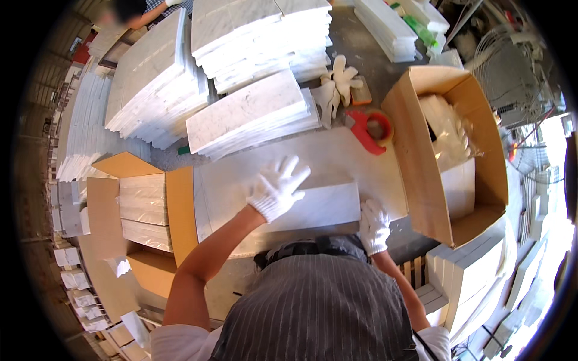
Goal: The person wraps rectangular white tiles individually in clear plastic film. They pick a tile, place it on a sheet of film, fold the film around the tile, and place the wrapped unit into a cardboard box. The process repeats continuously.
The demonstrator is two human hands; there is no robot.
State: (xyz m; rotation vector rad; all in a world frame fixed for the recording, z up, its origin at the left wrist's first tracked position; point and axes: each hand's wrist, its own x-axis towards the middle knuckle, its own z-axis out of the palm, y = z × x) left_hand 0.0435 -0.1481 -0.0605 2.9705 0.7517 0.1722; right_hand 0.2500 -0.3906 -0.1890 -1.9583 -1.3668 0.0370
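Observation:
A long white marble tile (328,207) lies across a pale flat slab (226,174) in front of me. My left hand (278,188), in a white knit glove, is over the tile's left part with its fingers spread. It holds nothing. At the tile's right end my right hand (374,227), gloved too, has its fingers bent against the edge; its thumb is hard to make out. Beyond the slab rests a short stack of similar marble tiles (247,114). A red tape dispenser (366,129) stands on the slab's far right corner.
An open carton (415,207) at right holds plastic-wrapped packs; another carton (185,210) at left contains wrapped tiles. Tall tile stacks (259,36) rise at the back. Spare white gloves (342,81) and a green bottle (420,30) lie farther off. Another person's arm (150,15) shows far left.

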